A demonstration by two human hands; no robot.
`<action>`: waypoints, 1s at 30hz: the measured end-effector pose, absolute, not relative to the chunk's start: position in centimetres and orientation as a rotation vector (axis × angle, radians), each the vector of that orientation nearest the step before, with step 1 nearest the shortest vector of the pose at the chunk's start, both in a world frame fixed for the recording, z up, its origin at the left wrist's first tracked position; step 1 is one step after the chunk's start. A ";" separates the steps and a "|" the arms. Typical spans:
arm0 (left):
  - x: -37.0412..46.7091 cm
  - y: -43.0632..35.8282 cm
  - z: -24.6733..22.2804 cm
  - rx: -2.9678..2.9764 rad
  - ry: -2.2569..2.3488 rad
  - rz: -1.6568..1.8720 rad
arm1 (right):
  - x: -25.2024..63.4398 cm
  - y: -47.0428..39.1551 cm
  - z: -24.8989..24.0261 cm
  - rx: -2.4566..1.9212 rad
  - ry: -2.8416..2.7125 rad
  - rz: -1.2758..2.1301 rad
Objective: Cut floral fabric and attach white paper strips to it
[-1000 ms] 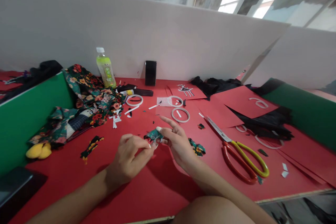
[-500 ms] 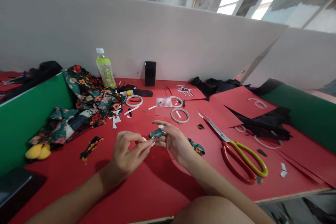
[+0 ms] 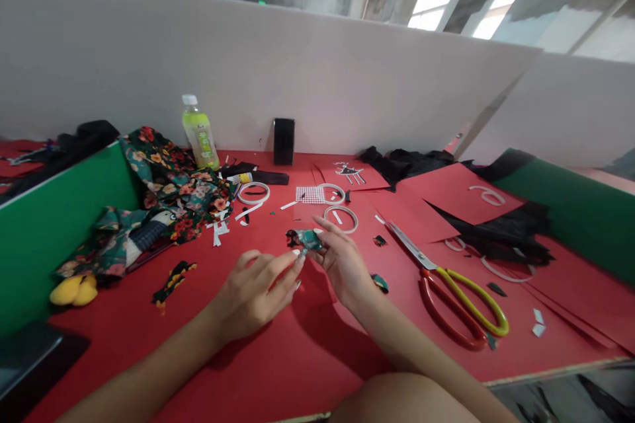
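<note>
A small scrap of dark green patterned fabric (image 3: 308,240) is held up above the red tabletop (image 3: 198,357). My right hand (image 3: 342,258) pinches it between thumb and fingers at its right end. From the left, my left hand (image 3: 260,291) reaches its thumb and index fingertips to the scrap's lower edge, closed in a pinch there. Partly behind my right wrist lies another green fabric piece (image 3: 380,283). Large scissors (image 3: 421,259) with one red and one yellow handle rest to the right.
Floral fabric (image 3: 183,195) is heaped at left near a green drink bottle (image 3: 200,135). A phone (image 3: 284,141) leans on the grey partition (image 3: 297,66). Tape rolls (image 3: 340,219), a sheet of white beads (image 3: 309,195), red cards (image 3: 464,193) and black cloth (image 3: 506,238) lie around.
The fabric scrap has turned and shifted slightly right and up, showing more of its patterned side. My left hand has moved right, and its fingers have straightened a little.
</note>
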State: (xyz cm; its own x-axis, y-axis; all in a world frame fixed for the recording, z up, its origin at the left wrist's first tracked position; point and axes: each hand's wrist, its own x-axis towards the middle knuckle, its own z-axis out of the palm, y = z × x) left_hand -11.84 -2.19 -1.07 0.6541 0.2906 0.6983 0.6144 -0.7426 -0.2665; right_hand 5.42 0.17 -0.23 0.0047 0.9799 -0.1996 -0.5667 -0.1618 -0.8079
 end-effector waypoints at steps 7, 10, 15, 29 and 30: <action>-12.3 -1.9 -1.3 -2.418 -0.615 -0.710 | 5.5 0.5 -0.3 -0.930 -0.586 1.487; -12.5 -1.9 -1.5 -2.472 -0.591 -0.807 | 5.7 0.5 -0.1 -0.944 -0.594 1.468; -12.3 -1.9 -1.4 -2.473 -0.728 -1.049 | 5.4 0.2 -0.1 -0.977 -0.659 1.509; -12.4 -2.1 -1.4 -2.481 -0.877 -1.199 | 4.5 -0.7 -0.3 -1.095 -0.871 1.523; -12.5 -2.3 -1.3 -2.480 -0.860 -1.227 | 4.5 -0.6 -0.3 -1.104 -0.875 1.513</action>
